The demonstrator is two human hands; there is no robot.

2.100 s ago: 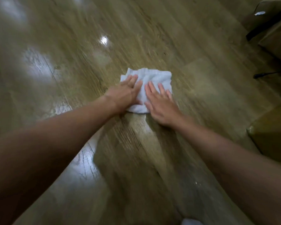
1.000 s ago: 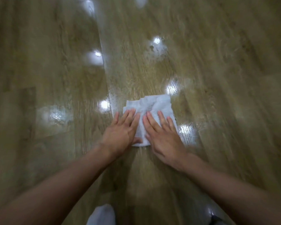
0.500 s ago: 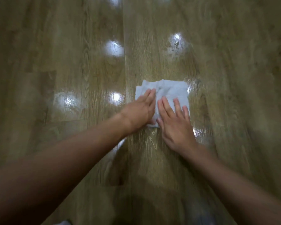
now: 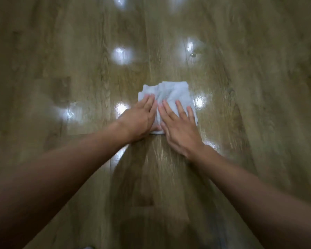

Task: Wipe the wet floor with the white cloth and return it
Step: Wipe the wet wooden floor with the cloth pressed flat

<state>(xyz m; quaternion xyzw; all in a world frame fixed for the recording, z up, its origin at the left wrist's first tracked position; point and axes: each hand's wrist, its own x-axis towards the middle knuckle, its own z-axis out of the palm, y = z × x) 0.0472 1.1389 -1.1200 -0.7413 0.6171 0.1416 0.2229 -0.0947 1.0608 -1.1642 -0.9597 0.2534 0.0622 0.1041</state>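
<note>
Floor: We had glossy wood-look planks (image 4: 241, 105) under us, running away from the camera. Round patches of mirrored light (image 4: 121, 54) dotted them, and no wall or edge of the floor showed.
Wetness: The planks shone beside the cloth's right side and near our wrists. We could not tell water from glare with any certainty.
White cloth (image 4: 171, 92): It lay crumpled but flattened on the floor, straight ahead of us. Its far half was bare and its near half was under our hands.
Left hand (image 4: 138, 121): It lay palm down with the fingers (image 4: 149, 103) straight and close together. They pressed the cloth's near-left part and gripped nothing.
Right hand (image 4: 180, 130): It also lay palm down, fingers (image 4: 180, 110) straight and a little spread on the near-right part. The palm reached back past the cloth's near edge.
Spacing: The two hands sat side by side, almost touching.
Step in hand: We judged this to be the wiping itself, with both palms bearing on the cloth. The return had not begun.
Next move: It called for even pressure through both palms, so the cloth would slide rather than bunch, and a pass over the shiny patches. After that the fingers would curl to gather it.
Containers: None showed, and the place the cloth goes back to was out of view.
</note>
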